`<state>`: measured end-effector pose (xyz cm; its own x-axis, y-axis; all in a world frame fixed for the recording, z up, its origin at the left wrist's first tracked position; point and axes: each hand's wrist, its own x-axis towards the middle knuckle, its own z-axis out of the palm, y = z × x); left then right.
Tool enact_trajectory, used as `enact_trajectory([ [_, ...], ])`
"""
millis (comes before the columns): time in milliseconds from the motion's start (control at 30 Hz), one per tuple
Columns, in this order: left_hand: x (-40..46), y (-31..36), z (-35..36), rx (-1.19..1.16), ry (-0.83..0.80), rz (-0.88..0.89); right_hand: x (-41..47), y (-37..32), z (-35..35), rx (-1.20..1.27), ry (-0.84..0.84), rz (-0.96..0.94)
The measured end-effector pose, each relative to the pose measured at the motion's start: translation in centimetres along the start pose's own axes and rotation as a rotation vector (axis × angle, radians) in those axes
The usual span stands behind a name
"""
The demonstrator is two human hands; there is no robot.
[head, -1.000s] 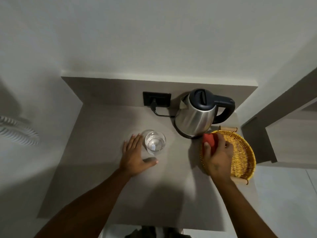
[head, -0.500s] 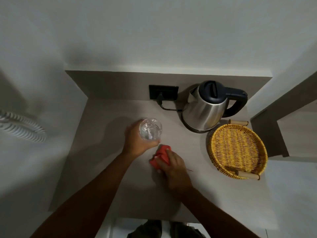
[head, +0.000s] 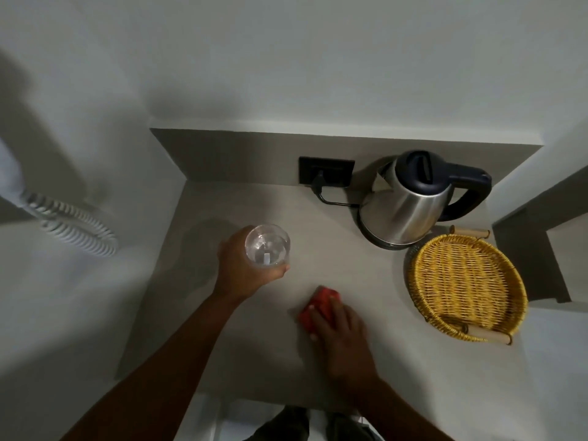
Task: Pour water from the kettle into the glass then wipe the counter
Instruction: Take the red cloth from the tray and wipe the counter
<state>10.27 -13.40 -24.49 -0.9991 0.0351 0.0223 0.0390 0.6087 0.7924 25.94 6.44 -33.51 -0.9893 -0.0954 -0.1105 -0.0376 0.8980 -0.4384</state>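
A clear glass (head: 267,245) with water in it is gripped by my left hand (head: 243,265), lifted a little over the left part of the grey counter (head: 343,272). My right hand (head: 340,332) presses flat on a red cloth (head: 319,305) lying on the counter in front of me, right of the glass. The steel kettle (head: 404,208) with a dark lid and handle stands on its base at the back right, apart from both hands.
A yellow wicker tray (head: 467,281) with wooden handles lies at the right, in front of the kettle. A black wall socket (head: 326,170) with the kettle's plug and cord sits at the back. A white coiled cord (head: 73,224) hangs at the left wall.
My right hand took the red cloth from the wicker tray and brought it left onto the counter. My left hand closed around the glass and raised it.
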Motion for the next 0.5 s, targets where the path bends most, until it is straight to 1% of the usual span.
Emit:
enact_trajectory([
  [67, -0.2, 0.4, -0.4, 0.01, 0.02, -0.005, 3.9, -2.6, 0.7, -0.003, 0.03, -0.119],
  [100, -0.3, 0.6, -0.6, 0.0, 0.03, -0.007, 6.5, -3.6, 0.7, -0.008, 0.043, -0.145],
  [133, -0.5, 0.6, -0.7, -0.014, 0.035, -0.011, 9.0, -3.9, 0.4, -0.019, 0.061, -0.143],
  [233, -1.2, 0.7, -0.9, -0.005, 0.015, -0.049, 13.8, -2.3, -2.1, -0.071, 0.064, 0.003],
  [300, -1.3, 0.3, -0.5, 0.024, -0.023, -0.073, 13.5, 0.5, -3.8, -0.074, 0.098, 0.114],
  [400, -0.9, -0.1, 1.2, 0.082, -0.089, -0.055, 9.4, 3.7, -5.4, -0.092, 0.16, 0.276],
  [500, -0.9, 1.1, 3.1, 0.029, -0.123, -0.027, 5.1, 4.2, -5.2, -0.089, 0.138, 0.337],
])
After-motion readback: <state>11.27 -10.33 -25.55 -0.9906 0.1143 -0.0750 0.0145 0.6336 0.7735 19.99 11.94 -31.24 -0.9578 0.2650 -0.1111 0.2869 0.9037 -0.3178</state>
